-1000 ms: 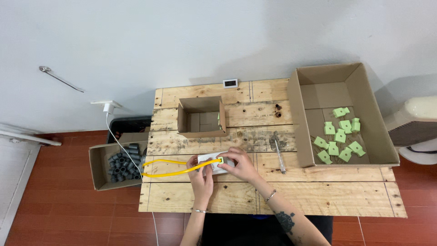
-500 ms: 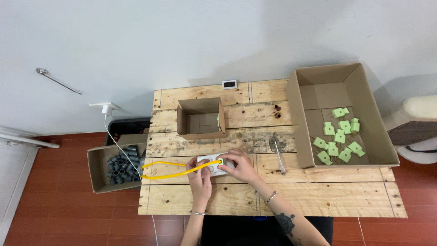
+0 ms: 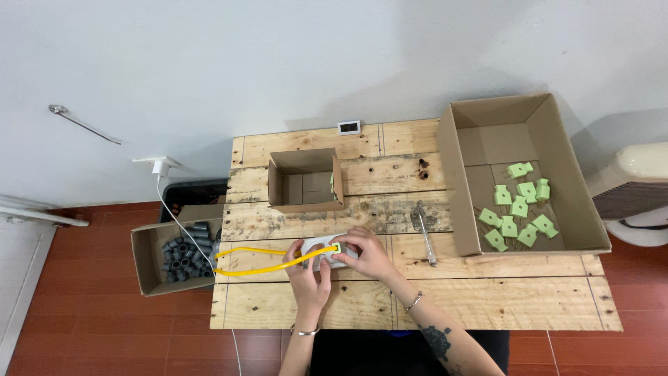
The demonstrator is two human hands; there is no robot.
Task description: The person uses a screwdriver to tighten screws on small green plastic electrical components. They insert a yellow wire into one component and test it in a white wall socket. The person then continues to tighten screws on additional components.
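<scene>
While both hands meet at front-middle of pallet-wood table [image 3: 487, 292], white block [image 3: 328, 252] lies between them, long axis running left-right. Left hand [image 3: 309, 273] closed on block's near-left end; right hand [image 3: 367, 253] curled over right end, fingertips pinching green piece [image 3: 336, 246] on top. Yellow cable [image 3: 261, 262] trails leftward from block toward table edge. Small open box [image 3: 306, 182] behind; screwdriver [image 3: 424, 228] to right. Large carton [image 3: 518, 174] holds green parts. White wall, red tile floor [image 3: 90, 320], box of grey sleeves [image 3: 175, 256].
</scene>
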